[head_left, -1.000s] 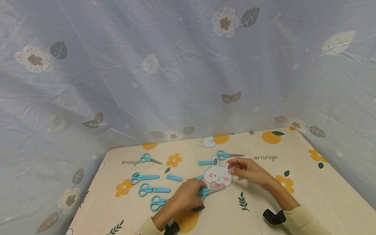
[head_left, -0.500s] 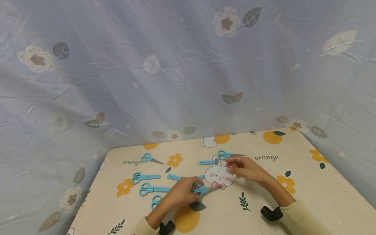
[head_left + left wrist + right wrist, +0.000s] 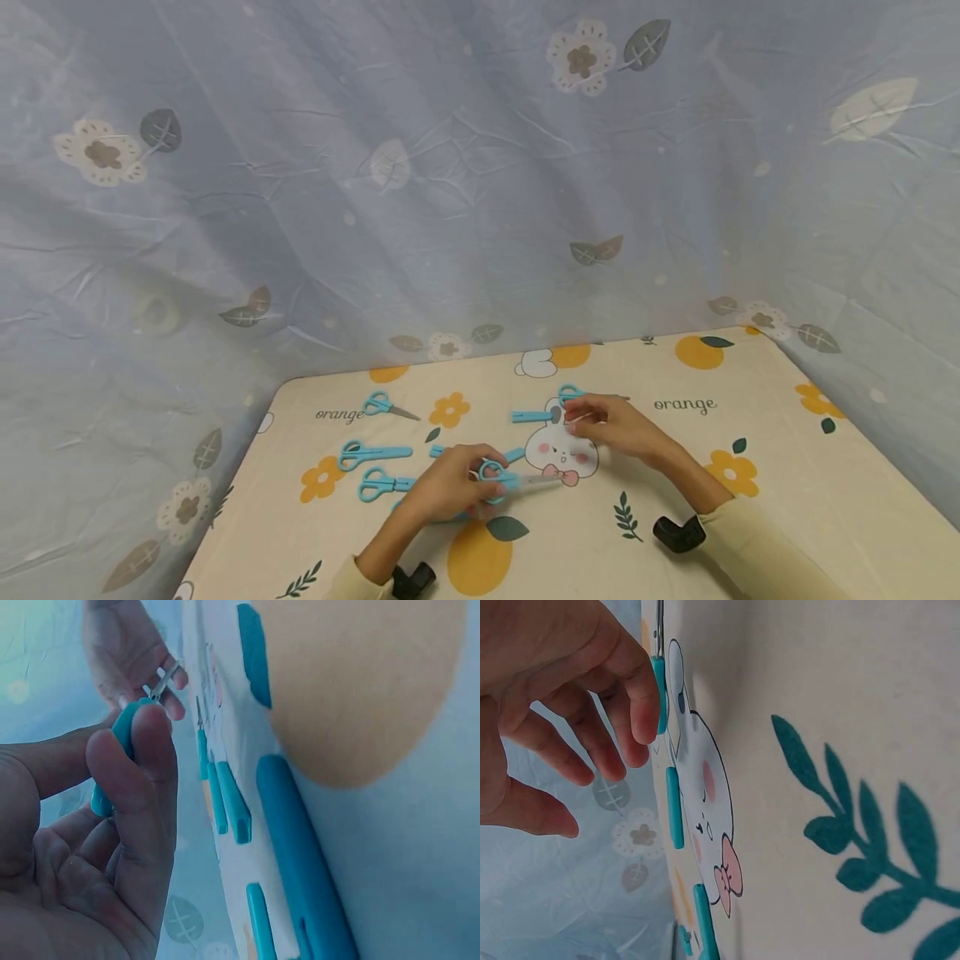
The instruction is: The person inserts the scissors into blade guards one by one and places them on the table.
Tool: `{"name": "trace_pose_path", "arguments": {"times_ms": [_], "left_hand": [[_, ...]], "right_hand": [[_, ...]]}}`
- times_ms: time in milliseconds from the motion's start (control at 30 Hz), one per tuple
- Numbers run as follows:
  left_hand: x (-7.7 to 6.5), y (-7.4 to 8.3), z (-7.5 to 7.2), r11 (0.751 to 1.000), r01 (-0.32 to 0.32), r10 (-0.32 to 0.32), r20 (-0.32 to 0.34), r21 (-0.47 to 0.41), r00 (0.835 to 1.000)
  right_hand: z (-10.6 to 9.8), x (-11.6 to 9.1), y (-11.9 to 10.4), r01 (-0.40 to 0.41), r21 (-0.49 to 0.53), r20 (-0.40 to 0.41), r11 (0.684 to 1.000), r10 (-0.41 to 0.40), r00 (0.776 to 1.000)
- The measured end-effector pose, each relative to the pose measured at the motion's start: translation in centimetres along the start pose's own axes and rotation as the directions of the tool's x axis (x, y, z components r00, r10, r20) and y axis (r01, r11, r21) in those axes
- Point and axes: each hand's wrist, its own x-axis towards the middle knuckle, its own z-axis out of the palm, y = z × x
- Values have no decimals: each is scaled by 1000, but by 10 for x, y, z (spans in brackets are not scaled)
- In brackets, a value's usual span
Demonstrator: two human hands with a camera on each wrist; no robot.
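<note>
Held scissors (image 3: 512,482): while the blades point right toward the bow of the printed rabbit (image 3: 564,443), the blue handle sits lower centre in the head view, raised off the bench (image 3: 840,500).
Left hand (image 3: 453,483): lower centre; its grip pinches the handle between thumb and fingers.
Right hand (image 3: 615,425): right of centre, over the rabbit's side; its grip is spread, fingers loosely curved, thumb apart.
Far scissors (image 3: 567,392): just beyond the right hand, partly covered by it, blade tip showing to its right.
Blue sheaths: one (image 3: 531,416) just left of the right fingers, another (image 3: 515,455) just beyond the held pair.
Left-side scissors: a bare-bladed pair (image 3: 377,403) uppermost, a sheathed pair (image 3: 375,452) below, and a lower pair (image 3: 378,485) running behind the left arm.
Bench edges: the back edge crosses mid-frame; the sides slope to lower left and lower right.
Room: widest at lower right, between the right sleeve (image 3: 765,542) and the side edge; the curtain (image 3: 480,167) rises along the back.
</note>
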Motion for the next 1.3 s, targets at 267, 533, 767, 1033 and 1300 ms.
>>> {"name": "trace_pose_path", "arguments": {"times_ms": [267,533,767,1033,1300], "left_hand": [[-6,-4,-13,997,4,-5,-20,-71,1000],[-9,-7,-20,996,28,-32,-41,-89,999],[-13,-9,-25,990,46,-51,-34,-130,998],[-15,-9,-29,984,65,-69,-23,-165,997],[-14,-8,-31,984,71,-74,-17,-162,997]], "right_hand": [[3,15,2,26,-36,-18,999,-27,999],[10,25,2,32,-78,-67,996,-37,997],[19,35,6,54,-168,-103,984,-72,992],[24,49,3,87,-257,-101,962,-117,988],[29,58,1,126,-295,-70,947,-153,986]]}}
